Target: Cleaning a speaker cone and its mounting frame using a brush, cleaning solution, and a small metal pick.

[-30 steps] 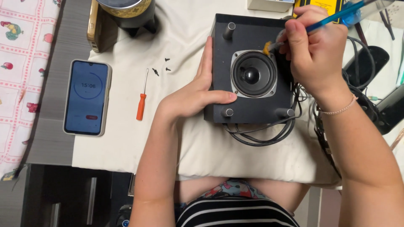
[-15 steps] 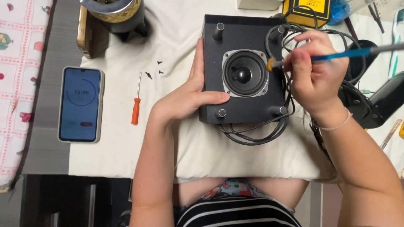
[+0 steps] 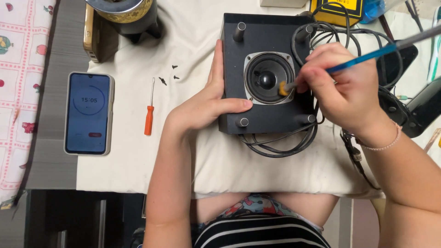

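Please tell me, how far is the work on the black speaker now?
Done: small black screws lie loose on the cream cloth beside an orange-handled screwdriver. In hand: the left hand steadies the black speaker box; the right hand holds a blue-handled brush with its tip at the round speaker cone. Left: the cone sits open and the screws are not back in.

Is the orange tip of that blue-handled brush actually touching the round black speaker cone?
Touching. The head view shows the orange bristle tip of the brush held by the right hand pressed against the black speaker cone, no gap visible.
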